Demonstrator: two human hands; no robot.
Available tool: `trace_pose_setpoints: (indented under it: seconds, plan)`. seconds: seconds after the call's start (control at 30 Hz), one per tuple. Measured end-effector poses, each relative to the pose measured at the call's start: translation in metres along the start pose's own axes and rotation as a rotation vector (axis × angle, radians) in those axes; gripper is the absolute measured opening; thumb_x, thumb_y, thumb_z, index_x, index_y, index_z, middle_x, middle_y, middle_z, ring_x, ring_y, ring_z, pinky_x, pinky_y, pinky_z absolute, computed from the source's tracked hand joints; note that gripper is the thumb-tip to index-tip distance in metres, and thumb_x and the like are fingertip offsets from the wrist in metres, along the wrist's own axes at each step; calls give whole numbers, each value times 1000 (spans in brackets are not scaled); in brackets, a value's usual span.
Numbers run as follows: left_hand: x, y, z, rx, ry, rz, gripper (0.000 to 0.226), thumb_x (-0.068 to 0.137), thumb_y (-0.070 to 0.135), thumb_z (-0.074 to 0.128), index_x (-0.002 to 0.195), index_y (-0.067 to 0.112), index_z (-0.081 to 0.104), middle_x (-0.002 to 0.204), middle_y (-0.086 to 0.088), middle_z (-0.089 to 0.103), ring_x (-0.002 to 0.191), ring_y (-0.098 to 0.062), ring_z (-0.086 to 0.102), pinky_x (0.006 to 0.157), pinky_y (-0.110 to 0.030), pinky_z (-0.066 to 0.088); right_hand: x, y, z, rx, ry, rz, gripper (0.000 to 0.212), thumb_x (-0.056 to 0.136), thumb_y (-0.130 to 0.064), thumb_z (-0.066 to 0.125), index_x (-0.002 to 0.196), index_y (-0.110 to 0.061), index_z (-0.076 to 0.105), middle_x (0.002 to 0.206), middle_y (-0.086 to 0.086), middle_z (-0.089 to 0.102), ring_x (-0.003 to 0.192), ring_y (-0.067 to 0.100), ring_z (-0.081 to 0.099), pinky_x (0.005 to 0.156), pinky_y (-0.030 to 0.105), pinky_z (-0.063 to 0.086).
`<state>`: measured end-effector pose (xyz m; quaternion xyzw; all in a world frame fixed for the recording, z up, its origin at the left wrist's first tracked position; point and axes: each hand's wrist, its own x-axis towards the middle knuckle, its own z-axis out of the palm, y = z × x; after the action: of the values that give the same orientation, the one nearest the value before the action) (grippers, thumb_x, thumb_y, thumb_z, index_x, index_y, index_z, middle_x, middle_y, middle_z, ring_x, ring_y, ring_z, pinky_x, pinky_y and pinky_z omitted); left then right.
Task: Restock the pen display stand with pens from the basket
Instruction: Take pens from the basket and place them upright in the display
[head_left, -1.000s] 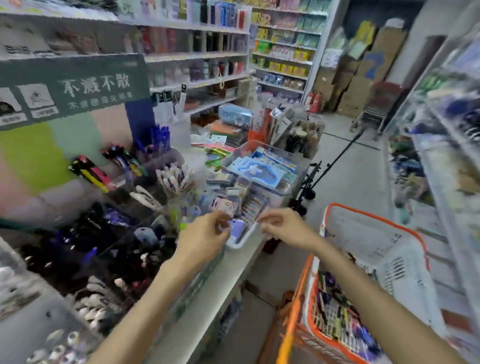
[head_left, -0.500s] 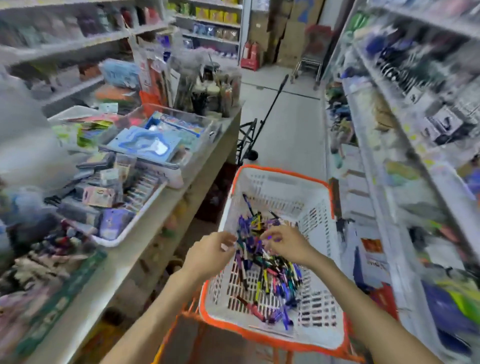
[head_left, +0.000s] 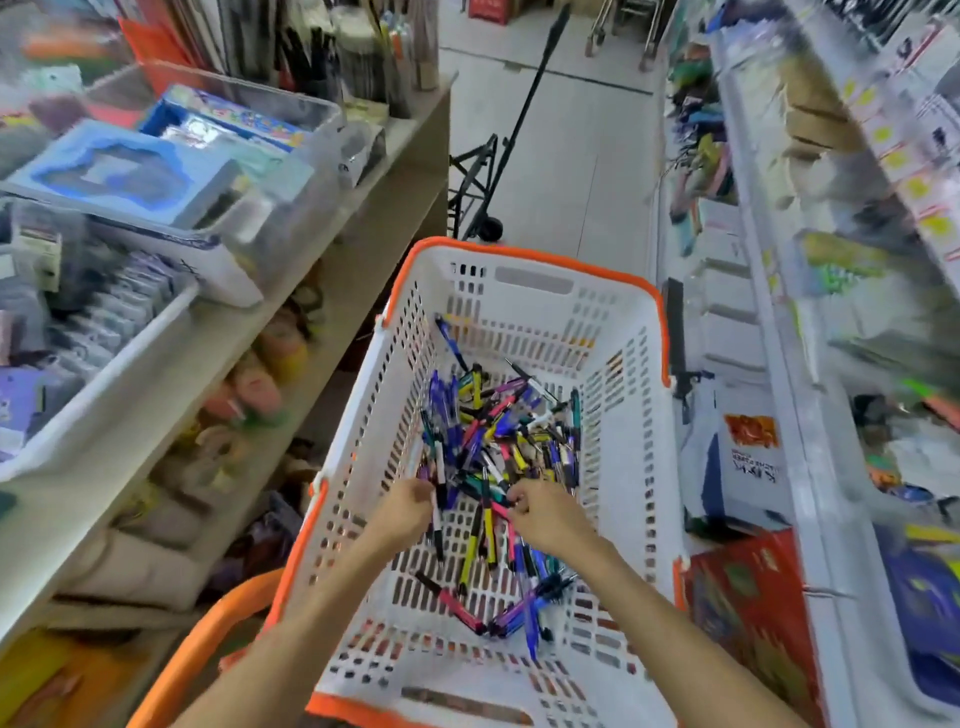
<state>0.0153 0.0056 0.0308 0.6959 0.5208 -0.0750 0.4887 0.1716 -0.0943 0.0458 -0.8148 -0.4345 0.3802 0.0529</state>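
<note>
Both hands, left hand (head_left: 402, 512) and right hand (head_left: 545, 514), dig into unlabeled pens (head_left: 498, 441).

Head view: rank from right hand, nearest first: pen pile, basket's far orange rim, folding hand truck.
From the right hand:
1. Pen pile, in the basket at the fingertips.
2. Basket's far orange rim, ahead.
3. Folding hand truck, on the aisle floor past the basket.

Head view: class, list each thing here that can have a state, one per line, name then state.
Shopping basket: upright, partly filled with pens.
Pens: loose, jumbled in a heap on the basket floor.
Left hand: in the basket, fingers curled round pens.
Right hand: in the basket, fingers curled among the pens.
Folding trolley: standing unloaded in the aisle.
</note>
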Motion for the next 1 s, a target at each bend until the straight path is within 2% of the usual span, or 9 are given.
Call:
trace_pose_setpoints:
  seconds: [0.13, 0.17, 0.3, 0.47, 0.57, 0.67, 0.83, 0.93, 1.0]
  plan:
    - [32, -21, 29, -35, -42, -130, 29, 96, 6, 41, 120, -3, 56, 101, -17, 61, 96, -30, 63, 81, -37, 53, 32, 8, 33, -160, 63, -2, 65, 94, -38, 55, 145, -7, 27, 143, 12, 38, 126, 28, 43, 99, 36, 43]
    - [38, -25, 36, -41, -28, -148, 28, 95, 10, 44, 117, -1, 56, 97, -16, 60, 94, -31, 63, 81, -38, 55, 39, 9, 41, -209, 99, 0, 73, 93, -42, 56, 147, -7, 22, 148, 12, 32, 132, 27, 37, 105, 36, 39]
    - [73, -59, 65, -72, 95, -189, 35, 88, 34, 59, 118, 17, 53, 111, -12, 58, 90, -27, 64, 82, -35, 56, 54, 8, 64, -283, 208, -3, 88, 91, -44, 58, 151, -9, 5, 157, 12, 15, 142, 28, 24, 113, 37, 31]
    - [71, -48, 53, -3, 138, -172, 36, 87, 37, 66, 102, 6, 56, 87, -5, 61, 79, -23, 65, 71, -35, 56, 63, 10, 77, -202, 353, -39, 76, 90, -39, 61, 146, -8, 19, 145, 9, 31, 130, 23, 39, 105, 30, 36]
    - [69, -44, 54, 110, 110, -209, 53, 84, 48, 66, 107, 3, 53, 90, -7, 64, 84, -26, 67, 69, -33, 56, 64, 11, 77, -197, 376, 11, 72, 90, -43, 60, 141, -6, 26, 136, 9, 36, 116, 22, 51, 95, 29, 43]
    - [65, -44, 56, 223, 107, -193, 54, 83, 57, 61, 102, 7, 53, 96, -10, 68, 87, -28, 68, 69, -32, 54, 68, 15, 77, -287, 377, 9, 61, 92, -47, 55, 133, -7, 35, 130, 7, 43, 116, 21, 48, 97, 30, 39]
    - [56, -39, 52, 259, 126, -150, 42, 84, 58, 60, 65, 23, 46, 81, -4, 67, 78, -18, 68, 64, -27, 51, 70, 16, 73, -488, 388, -61, 54, 96, -48, 45, 128, -5, 43, 129, 11, 45, 120, 26, 42, 101, 36, 35]
    - [52, -35, 50, 239, 142, -125, 44, 84, 57, 61, 61, 23, 45, 63, 1, 59, 62, -16, 63, 63, -27, 51, 70, 15, 74, -537, 354, -64, 51, 98, -48, 38, 127, -6, 44, 124, 10, 47, 116, 26, 42, 100, 37, 33]
    - [52, -35, 50, 209, 137, -123, 41, 82, 51, 65, 64, 20, 47, 65, 2, 58, 67, -19, 65, 64, -27, 51, 69, 14, 78, -535, 318, -41, 47, 99, -46, 35, 123, -7, 46, 121, 9, 49, 113, 25, 43, 100, 36, 34]
